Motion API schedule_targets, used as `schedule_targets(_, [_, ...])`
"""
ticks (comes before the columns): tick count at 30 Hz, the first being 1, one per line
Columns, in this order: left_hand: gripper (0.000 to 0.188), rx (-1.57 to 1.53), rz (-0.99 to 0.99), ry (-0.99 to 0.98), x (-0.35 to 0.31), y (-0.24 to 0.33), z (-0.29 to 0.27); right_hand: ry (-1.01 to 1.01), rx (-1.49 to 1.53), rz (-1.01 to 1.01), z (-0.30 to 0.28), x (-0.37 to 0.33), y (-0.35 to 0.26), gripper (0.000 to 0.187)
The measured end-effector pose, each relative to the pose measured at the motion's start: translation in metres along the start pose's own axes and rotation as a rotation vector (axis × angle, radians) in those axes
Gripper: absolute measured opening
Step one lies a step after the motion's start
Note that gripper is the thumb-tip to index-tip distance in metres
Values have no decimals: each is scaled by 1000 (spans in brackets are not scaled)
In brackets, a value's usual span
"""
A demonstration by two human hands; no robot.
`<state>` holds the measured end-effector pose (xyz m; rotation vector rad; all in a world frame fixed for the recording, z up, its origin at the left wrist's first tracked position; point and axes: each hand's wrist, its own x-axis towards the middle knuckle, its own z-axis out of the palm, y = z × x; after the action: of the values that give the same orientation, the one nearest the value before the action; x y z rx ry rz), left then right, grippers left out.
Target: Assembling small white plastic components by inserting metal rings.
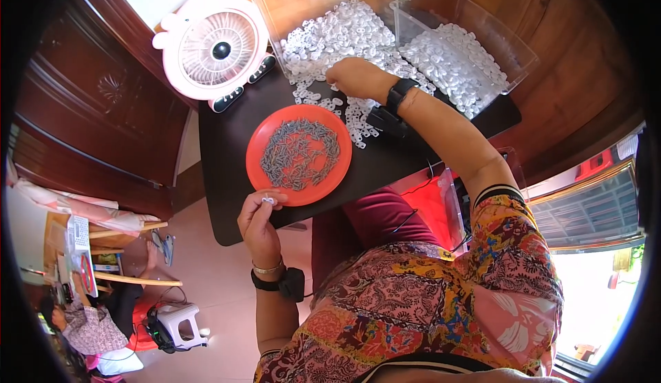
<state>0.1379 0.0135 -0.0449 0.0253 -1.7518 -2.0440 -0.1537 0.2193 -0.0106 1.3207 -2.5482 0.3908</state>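
Just left of lower centre, the left hand point(260, 216) pinches 1 white clip point(268, 201) between thumb and fingers at the lower rim of the red plate point(255, 157), which bears grey pins point(277, 164). At upper centre, the right hand point(363, 80) has its fingertips at the clip heap point(344, 30); I cannot tell whether it grips any. At upper right, a clear bin point(518, 58) holds more clips.

No lettering or numbers could be read; pale marks on the dark feet point(228, 99) of the fan point(221, 51) seemed too small to make out.
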Motion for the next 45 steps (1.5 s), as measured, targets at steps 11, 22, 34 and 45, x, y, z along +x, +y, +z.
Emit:
schedule_targets(11, [14, 73, -32, 119, 32, 48, 19, -92, 1301, 126, -44, -13, -72, 17])
schedule_targets(22, [15, -100, -39, -5, 39, 35, 70, 22, 1538, 184, -52, -57, -135, 18])
schedule_targets(34, [18, -8, -91, -46, 25, 20, 69, 29, 1720, 286, -27, -79, -149, 17])
schedule_targets(45, [16, 36, -115, -42, 20, 21, 68, 82, 1603, 286, -29, -81, -153, 16])
